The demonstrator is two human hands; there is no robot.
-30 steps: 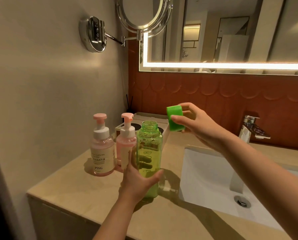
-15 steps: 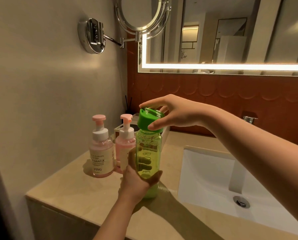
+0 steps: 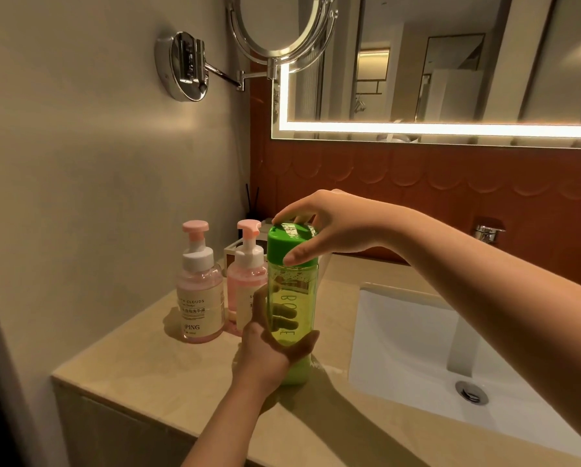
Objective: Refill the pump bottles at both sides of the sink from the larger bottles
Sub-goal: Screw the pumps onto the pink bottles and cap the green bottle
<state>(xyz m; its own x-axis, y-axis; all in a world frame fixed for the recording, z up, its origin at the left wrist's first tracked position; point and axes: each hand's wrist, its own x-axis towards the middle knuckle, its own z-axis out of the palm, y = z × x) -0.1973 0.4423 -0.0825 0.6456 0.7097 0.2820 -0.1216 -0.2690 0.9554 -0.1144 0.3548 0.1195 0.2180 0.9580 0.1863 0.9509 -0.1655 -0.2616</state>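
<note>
A tall translucent green bottle (image 3: 292, 298) stands upright on the beige counter (image 3: 154, 369) left of the sink. My left hand (image 3: 265, 352) is wrapped around its lower body. A green cap (image 3: 287, 246) sits on the bottle's neck, and my right hand (image 3: 329, 227) grips it from above with fingers and thumb. Two pink pump bottles stand behind and to the left: one with a white label (image 3: 199, 291) and a second (image 3: 247, 284) partly hidden by the green bottle.
A white sink basin (image 3: 413, 342) with a drain (image 3: 471, 392) lies to the right, and a chrome tap (image 3: 488, 230) shows behind my right arm. A round swing-arm mirror (image 3: 282, 25) hangs overhead. A white box (image 3: 233, 252) and reed sticks stand in the corner.
My right hand brought the green cap from beside the open neck onto the bottle and now grips it there. My left hand kept hold of the bottle.
</note>
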